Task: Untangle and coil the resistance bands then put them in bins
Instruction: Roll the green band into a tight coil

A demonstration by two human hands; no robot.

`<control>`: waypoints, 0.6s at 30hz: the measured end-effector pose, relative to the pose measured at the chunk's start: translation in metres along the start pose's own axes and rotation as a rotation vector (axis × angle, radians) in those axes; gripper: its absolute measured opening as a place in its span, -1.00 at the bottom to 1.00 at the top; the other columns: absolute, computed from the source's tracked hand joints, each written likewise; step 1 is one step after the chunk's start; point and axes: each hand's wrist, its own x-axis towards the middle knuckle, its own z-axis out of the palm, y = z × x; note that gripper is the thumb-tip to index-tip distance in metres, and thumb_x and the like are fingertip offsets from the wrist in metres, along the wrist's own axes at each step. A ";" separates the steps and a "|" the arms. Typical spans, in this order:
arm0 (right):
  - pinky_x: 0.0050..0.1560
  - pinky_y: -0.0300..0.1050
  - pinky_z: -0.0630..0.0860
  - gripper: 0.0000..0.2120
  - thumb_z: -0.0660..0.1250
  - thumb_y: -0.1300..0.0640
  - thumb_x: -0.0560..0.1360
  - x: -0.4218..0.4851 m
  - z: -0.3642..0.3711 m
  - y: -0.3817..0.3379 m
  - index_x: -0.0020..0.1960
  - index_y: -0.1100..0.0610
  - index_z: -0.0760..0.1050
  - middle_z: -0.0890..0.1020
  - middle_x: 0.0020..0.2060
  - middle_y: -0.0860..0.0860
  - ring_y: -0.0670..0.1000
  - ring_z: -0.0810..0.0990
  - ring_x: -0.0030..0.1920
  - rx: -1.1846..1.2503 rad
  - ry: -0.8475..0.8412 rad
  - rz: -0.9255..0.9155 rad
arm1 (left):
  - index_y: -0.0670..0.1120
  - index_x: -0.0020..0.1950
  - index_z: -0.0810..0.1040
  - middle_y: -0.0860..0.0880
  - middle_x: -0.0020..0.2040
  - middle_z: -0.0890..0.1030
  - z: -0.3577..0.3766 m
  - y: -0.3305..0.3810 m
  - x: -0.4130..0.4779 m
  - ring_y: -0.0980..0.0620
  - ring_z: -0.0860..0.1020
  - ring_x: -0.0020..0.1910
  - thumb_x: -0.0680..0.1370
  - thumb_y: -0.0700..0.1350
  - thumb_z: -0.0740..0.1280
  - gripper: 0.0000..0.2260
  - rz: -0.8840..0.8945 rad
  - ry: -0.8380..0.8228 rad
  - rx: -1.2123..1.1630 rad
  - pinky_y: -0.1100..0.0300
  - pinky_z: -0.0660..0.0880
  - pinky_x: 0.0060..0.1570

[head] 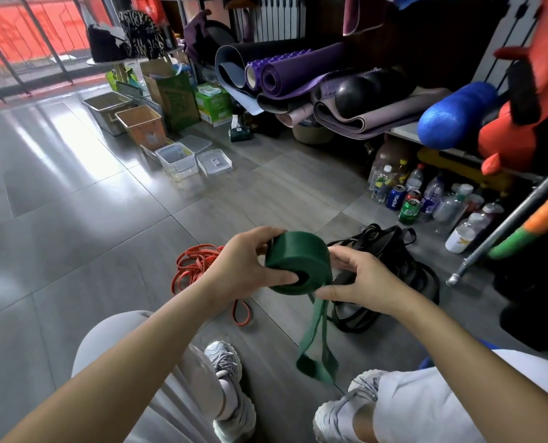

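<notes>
My left hand [247, 266] grips the wide dark green rubber resistance band [298, 260]. Most of it is wound into a thick coil that I hold in the air in front of my knees. The fingers curl over the top of the coil and the thumb presses against its open centre. My right hand [359, 279] is just beside it on the other side. Its fingers are curled, and thumb and forefinger pinch the band where it leaves the coil. From that pinch the loose green tail [314, 346] hangs down as a flat doubled loop between my pale grey trainers [231, 394] (whether it reaches the ground I cannot tell).

On the grey tiled floor [74, 219] a tangle of thin orange-red bands [192, 266] lies beyond my left wrist. A heap of black bands [394, 266] lies beyond my right hand. The bins stand in a row well apart from my hands, further along the floor. Nearest is a clear plastic bin [176, 161], behind it an orange tapered bin [141, 123], and behind that a shallow metal bin [106, 107].
</notes>
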 end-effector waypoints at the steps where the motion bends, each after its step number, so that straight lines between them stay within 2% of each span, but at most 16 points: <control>1: 0.27 -0.09 0.44 -0.50 0.57 0.21 0.29 -0.001 0.002 0.002 0.18 0.03 0.52 0.66 0.06 -0.10 -0.12 0.58 0.16 0.051 0.006 -0.008 | 0.11 0.11 0.54 0.11 -0.01 0.65 -0.001 0.000 -0.001 0.19 0.62 -0.02 0.26 -0.19 0.59 -0.50 -0.018 0.013 -0.113 0.26 0.56 -0.05; 3: 0.17 -0.25 0.46 -0.52 0.54 0.25 0.26 -0.002 0.006 0.002 0.14 0.07 0.52 0.68 0.00 -0.11 -0.13 0.61 0.10 0.194 0.017 -0.029 | 0.09 0.09 0.54 0.04 0.03 0.66 0.000 0.001 -0.003 0.04 0.63 0.03 0.25 -0.23 0.58 -0.50 -0.043 0.024 -0.317 0.11 0.59 0.00; 6: 0.04 -0.29 0.51 -0.53 0.49 0.25 0.21 -0.001 0.014 0.000 0.10 0.09 0.50 0.70 -0.08 -0.13 -0.14 0.64 0.01 0.378 0.046 -0.092 | -0.07 0.15 0.53 -0.10 0.05 0.66 0.006 -0.002 -0.003 -0.14 0.63 0.02 0.23 -0.26 0.55 -0.48 -0.063 0.011 -0.603 0.03 0.59 -0.06; 8: -0.05 -0.27 0.54 -0.56 0.46 0.31 0.24 0.001 0.020 -0.003 0.10 0.15 0.50 0.70 -0.10 -0.07 -0.10 0.65 -0.03 0.494 0.098 -0.114 | -0.12 0.17 0.50 -0.14 0.04 0.64 0.010 -0.004 -0.003 -0.17 0.63 0.00 0.25 -0.29 0.52 -0.49 -0.099 0.007 -0.724 0.04 0.59 -0.09; 10: -0.09 -0.27 0.56 -0.60 0.43 0.38 0.29 0.004 0.024 -0.004 0.10 0.19 0.50 0.71 -0.11 -0.04 -0.08 0.66 -0.06 0.524 0.134 -0.120 | -0.10 0.15 0.48 -0.12 0.02 0.63 0.010 -0.004 -0.003 -0.12 0.63 -0.01 0.27 -0.28 0.50 -0.51 -0.136 -0.006 -0.736 0.09 0.59 -0.10; 12: -0.11 -0.27 0.56 -0.62 0.41 0.46 0.33 0.006 0.025 -0.004 0.09 0.19 0.51 0.71 -0.11 -0.03 -0.08 0.67 -0.08 0.502 0.155 -0.111 | -0.08 0.18 0.43 -0.10 0.10 0.60 0.004 -0.001 -0.003 -0.06 0.62 0.04 0.29 -0.20 0.56 -0.47 -0.165 -0.063 -0.583 0.11 0.58 -0.05; 14: -0.11 -0.25 0.56 -0.62 0.42 0.47 0.33 0.007 0.024 -0.002 0.08 0.18 0.53 0.71 -0.11 -0.01 -0.06 0.67 -0.09 0.443 0.167 -0.094 | -0.03 0.26 0.35 -0.03 0.21 0.52 -0.007 0.004 -0.001 0.01 0.56 0.16 0.28 -0.05 0.56 -0.37 -0.136 -0.099 -0.217 0.08 0.56 0.07; 16: -0.11 -0.23 0.56 -0.62 0.46 0.45 0.32 0.006 0.022 -0.002 0.07 0.16 0.54 0.71 -0.12 0.00 -0.04 0.68 -0.09 0.357 0.145 -0.073 | 0.04 0.38 0.26 0.04 0.30 0.40 -0.014 0.011 0.000 0.05 0.43 0.27 0.30 0.01 0.56 -0.26 -0.020 -0.119 0.179 0.05 0.48 0.21; 18: -0.08 -0.19 0.57 -0.60 0.51 0.40 0.30 0.005 0.020 -0.003 0.05 0.09 0.57 0.71 -0.13 -0.02 -0.03 0.68 -0.08 0.277 0.099 -0.042 | 0.13 0.43 0.20 0.07 0.34 0.36 -0.013 0.022 0.002 0.04 0.35 0.30 0.32 0.10 0.52 -0.22 0.122 -0.173 0.550 0.05 0.40 0.26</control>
